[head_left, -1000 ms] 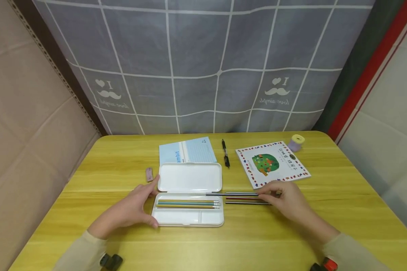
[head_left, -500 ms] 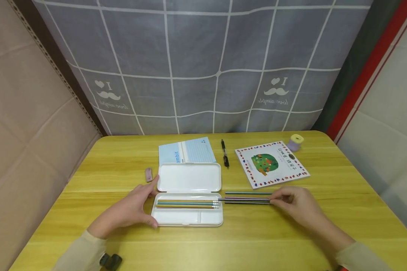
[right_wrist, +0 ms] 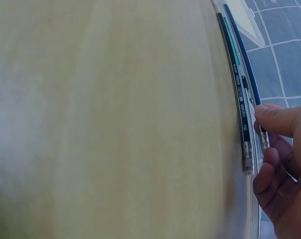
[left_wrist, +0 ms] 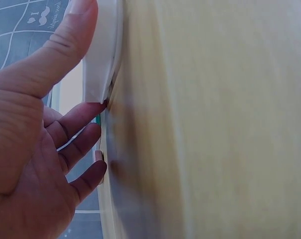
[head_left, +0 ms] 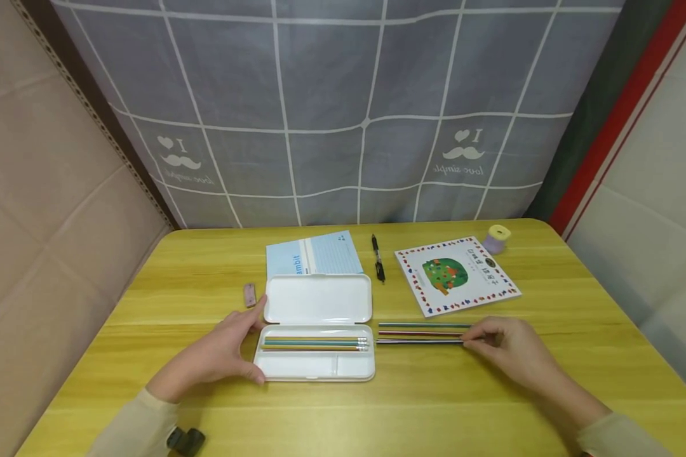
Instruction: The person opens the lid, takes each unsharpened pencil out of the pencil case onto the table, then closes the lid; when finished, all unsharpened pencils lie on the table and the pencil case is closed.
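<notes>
My right hand (head_left: 505,349) pinches a dark blue pencil (right_wrist: 244,57) near its eraser end between thumb and fingers. The pencil lies close over a dark green pencil (right_wrist: 238,89) marked HB. Farther back in the same row are a green pencil (head_left: 423,325) and a dark red pencil (head_left: 417,333). A white pencil case (head_left: 297,365) stands with its lid (head_left: 318,298) raised, left of that row. In its back compartment lie two yellowish pencils and a teal pencil (head_left: 311,343). My left hand (head_left: 223,349) spans the case's left end, thumb at the front corner, fingers extended by the lid.
Behind the lid lies a light blue notebook (head_left: 331,251), with a black pen (head_left: 378,257) beside it. A picture book (head_left: 457,276) is at back right, near a yellow and purple cylinder (head_left: 496,239). A pink eraser (head_left: 249,295) sits left of the lid.
My right hand has moved right and toward the front with the pencil. The pencil's left end, which overlapped the case, is now beside its right edge. My left hand stays in place.
</notes>
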### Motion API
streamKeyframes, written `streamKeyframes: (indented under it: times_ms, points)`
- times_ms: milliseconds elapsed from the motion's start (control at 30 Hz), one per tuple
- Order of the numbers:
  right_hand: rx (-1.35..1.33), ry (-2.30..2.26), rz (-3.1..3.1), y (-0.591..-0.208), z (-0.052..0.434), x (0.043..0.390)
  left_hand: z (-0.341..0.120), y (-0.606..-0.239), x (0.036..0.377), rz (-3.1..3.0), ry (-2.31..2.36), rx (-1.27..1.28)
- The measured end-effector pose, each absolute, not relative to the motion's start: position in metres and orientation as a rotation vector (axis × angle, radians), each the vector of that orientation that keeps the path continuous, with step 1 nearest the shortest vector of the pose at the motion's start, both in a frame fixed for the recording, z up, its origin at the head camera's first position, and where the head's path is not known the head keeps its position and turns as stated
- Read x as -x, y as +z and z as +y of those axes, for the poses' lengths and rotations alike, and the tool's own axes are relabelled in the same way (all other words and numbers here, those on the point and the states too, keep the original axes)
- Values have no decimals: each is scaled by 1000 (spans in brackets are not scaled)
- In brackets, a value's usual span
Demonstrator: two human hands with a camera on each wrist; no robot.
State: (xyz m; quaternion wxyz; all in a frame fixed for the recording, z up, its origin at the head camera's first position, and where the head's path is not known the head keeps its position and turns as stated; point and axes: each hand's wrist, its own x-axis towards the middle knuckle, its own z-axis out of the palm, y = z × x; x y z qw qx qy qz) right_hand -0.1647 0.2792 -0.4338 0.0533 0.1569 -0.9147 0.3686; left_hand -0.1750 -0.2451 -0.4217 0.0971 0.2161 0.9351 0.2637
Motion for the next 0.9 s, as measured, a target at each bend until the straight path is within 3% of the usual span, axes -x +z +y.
streamKeyframes:
  times_ms: [900]
  points:
    - [-657,944,-2683,-440,282,165,-245,-422,177,2768,788,-644]
